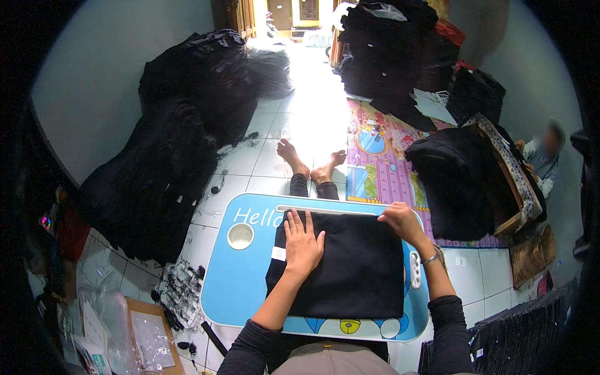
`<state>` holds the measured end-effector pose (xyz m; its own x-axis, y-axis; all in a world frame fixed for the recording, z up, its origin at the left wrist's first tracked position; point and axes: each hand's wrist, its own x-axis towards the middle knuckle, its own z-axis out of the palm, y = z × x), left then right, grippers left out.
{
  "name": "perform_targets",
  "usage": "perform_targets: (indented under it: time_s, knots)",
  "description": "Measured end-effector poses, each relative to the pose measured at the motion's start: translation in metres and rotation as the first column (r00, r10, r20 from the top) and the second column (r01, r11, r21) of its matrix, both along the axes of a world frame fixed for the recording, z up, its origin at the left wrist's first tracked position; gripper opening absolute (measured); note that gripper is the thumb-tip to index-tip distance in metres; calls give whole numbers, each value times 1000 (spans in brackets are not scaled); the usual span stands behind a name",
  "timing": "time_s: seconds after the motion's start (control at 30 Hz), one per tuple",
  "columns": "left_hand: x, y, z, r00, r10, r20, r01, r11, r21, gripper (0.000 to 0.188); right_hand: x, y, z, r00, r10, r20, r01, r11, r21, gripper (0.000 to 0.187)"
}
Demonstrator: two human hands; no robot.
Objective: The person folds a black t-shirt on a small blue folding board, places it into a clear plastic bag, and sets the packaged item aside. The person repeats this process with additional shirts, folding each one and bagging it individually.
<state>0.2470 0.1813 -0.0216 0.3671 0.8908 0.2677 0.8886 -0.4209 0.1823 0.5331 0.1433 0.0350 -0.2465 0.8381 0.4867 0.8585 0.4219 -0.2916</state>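
A folded black cloth (pixel 359 269) lies flat on a blue lap table (pixel 234 281) in front of me. My left hand (pixel 302 247) rests palm down on the cloth's upper left part, fingers stretched out and apart. Beside that hand, a small white label (pixel 279 254) shows at the cloth's left edge. At the far right corner my right hand (pixel 400 220) pinches the cloth's edge between closed fingers. The exact grip is partly hidden by the hand itself.
Tall black cloth heaps stand at left (pixel 156 144) and far right (pixel 394 56). More black cloth (pixel 450 175) lies by a wooden frame, where another person (pixel 544 159) sits. A cardboard box (pixel 153 337) and black scraps (pixel 181 294) lie left; stacked black pieces (pixel 519 331) stand near right.
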Motion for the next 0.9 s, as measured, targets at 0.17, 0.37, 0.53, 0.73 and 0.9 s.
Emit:
perform_targets:
  time_s: [0.17, 0.37, 0.53, 0.73, 0.9]
  knots:
    - [0, -2, -4, 996, 7, 85, -7, 1000, -1, 73, 23, -1, 5, 980, -22, -198, -16, 981, -191, 30]
    - [-2, 20, 18, 999, 39, 22, -34, 983, -183, 48, 3, -9, -21, 924, -383, -7, 373, 905, -206, 35]
    - [-9, 62, 17, 967, 188, 173, -204, 975, 83, 19, -28, -12, -34, 909, -417, -14, 417, 908, 31, 38]
    - [-33, 70, 7, 872, 30, 489, -27, 1000, -15, 20, -19, -14, -27, 917, -396, -37, 397, 918, 1, 41]
    - [-36, 65, 17, 858, -47, 511, 4, 996, 85, 25, -7, -13, -28, 934, -342, -99, 348, 937, 44, 42]
